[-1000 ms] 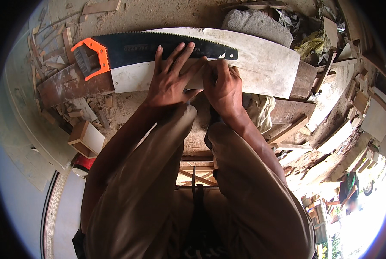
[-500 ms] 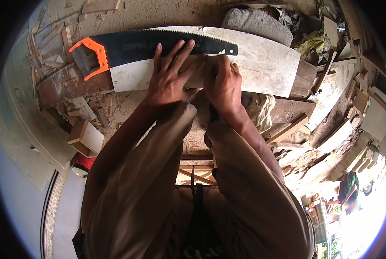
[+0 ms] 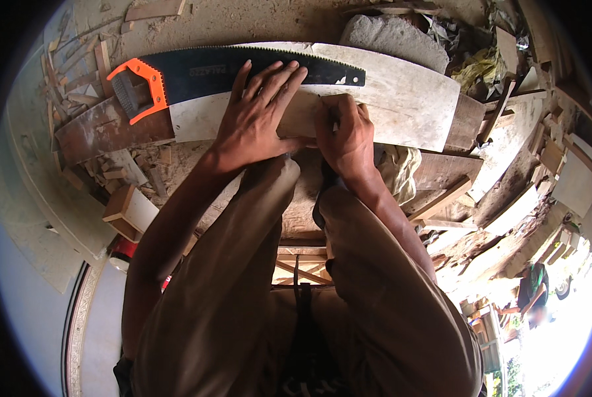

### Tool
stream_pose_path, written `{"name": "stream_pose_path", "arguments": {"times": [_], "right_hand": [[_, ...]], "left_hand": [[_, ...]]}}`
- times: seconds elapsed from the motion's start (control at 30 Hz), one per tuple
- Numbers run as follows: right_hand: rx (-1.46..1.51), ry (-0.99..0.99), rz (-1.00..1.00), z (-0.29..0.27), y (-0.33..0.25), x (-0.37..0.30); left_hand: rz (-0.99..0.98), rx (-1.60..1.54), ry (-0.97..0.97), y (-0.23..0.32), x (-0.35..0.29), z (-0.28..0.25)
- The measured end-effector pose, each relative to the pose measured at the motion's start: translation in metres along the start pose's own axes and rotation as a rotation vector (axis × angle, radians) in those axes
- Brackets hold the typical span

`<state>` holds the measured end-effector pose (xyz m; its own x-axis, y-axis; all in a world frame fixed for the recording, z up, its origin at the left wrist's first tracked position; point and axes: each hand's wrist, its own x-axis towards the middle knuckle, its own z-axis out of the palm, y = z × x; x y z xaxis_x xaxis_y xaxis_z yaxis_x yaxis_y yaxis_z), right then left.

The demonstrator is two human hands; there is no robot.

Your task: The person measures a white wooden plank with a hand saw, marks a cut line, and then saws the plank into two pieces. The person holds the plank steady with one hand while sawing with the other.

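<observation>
Daylight glares at the lower right, burning that area to white, while the trousers [image 3: 203, 317] lie in brown shade. Softer light shows the pale board [image 3: 405, 92] clearly, and the saw [image 3: 207, 79] looks crisp along its teeth. The fisheye lens bows straight edges, and the rim is black with a purplish fringe at right.

grey stone block [image 3: 395, 43] up top, right of centre, crumpled yellow sheeting [image 3: 478, 69] just right of it. left side: wood offcuts [image 3: 81, 99] scattered, small open-ended wooden box [image 3: 142, 210], red object [image 3: 125, 249] near it, partly hidden. lower right: another person [image 3: 533, 290] against strong glare, dark wheel [image 3: 563, 287] alongside.
</observation>
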<state>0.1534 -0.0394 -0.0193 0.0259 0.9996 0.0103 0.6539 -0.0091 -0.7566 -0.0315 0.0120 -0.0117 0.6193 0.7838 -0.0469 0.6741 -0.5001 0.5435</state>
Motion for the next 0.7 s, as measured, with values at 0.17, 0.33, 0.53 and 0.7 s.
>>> {"name": "stream_pose_path", "arguments": {"times": [0.17, 0.33, 0.53, 0.7], "right_hand": [[0.017, 0.009, 0.082, 0.0, 0.0, 0.0], [0.045, 0.023, 0.052, -0.002, -0.002, -0.001], [0.038, 0.032, 0.002, 0.002, 0.002, -0.001], [0.038, 0.013, -0.017, 0.002, 0.002, 0.002]], "left_hand": [[0.054, 0.026, 0.05, -0.015, 0.02, -0.005], [0.043, 0.042, 0.243, -0.014, 0.027, 0.009], [0.064, -0.052, 0.259, -0.017, 0.027, 0.012], [0.055, -0.042, 0.235, -0.016, 0.025, 0.012]]}}
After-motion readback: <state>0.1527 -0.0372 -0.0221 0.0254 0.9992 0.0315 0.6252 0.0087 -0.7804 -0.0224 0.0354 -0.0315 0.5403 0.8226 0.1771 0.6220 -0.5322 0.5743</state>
